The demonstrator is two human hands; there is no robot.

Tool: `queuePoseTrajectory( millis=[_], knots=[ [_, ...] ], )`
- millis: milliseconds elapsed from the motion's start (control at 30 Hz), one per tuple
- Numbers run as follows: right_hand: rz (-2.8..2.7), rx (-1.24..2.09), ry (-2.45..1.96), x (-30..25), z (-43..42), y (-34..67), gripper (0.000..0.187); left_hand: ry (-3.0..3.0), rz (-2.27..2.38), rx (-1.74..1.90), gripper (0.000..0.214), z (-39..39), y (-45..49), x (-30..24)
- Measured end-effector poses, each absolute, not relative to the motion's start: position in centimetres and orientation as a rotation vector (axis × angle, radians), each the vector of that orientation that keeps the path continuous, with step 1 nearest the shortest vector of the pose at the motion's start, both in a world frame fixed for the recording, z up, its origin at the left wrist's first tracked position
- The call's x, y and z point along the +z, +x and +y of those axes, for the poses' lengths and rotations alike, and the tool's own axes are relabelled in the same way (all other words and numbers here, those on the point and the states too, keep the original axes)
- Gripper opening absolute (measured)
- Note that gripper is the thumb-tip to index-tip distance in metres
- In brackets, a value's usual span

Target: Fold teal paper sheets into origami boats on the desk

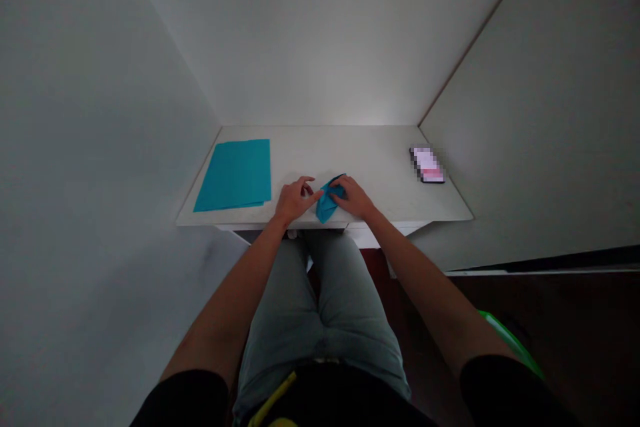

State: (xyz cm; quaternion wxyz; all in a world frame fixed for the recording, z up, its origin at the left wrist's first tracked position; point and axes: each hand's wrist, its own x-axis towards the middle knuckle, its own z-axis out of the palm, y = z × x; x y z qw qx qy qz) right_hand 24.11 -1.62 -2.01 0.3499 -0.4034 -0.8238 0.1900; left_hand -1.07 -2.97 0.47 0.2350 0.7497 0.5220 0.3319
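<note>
A piece of folded teal paper [327,203] lies near the front edge of the white desk [350,153], pointed end towards me. My right hand [353,197] rests over its upper part, fingers curled onto the folds. My left hand [296,200] is just beside it, fingers spread, with one fingertip reaching the paper's left side. A flat sheet or thin stack of the same teal paper [234,175] lies to the left of my left hand, untouched.
A smartphone [427,165] with a blurred screen lies at the desk's right rear. White walls [320,33] close in the desk at the back and both sides. My legs sit below the front edge, and a green object [510,340] shows low on the right.
</note>
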Motion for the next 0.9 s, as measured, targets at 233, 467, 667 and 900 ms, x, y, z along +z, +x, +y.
queuePoseTrajectory(
  millis=[233,467,667,900],
  knots=[
    [-2.107,0.462,-1.071,-1.6,-2.7,24.1,0.036,1.947,1.433,0.891,0.024,-2.6,-1.1,0.4],
    [-1.906,0.514,-1.190,-2.1,-2.2,24.2,0.035,1.911,1.328,0.968,0.030,-2.3,-1.6,-0.5],
    [-1.888,0.659,-1.244,-1.7,-2.1,24.2,0.034,2.043,1.321,0.908,0.029,-2.0,-1.8,-0.7],
    [-1.935,0.676,-1.239,-2.1,-1.9,24.2,0.033,1.988,1.352,0.954,0.046,-2.5,0.2,-0.5]
  ],
)
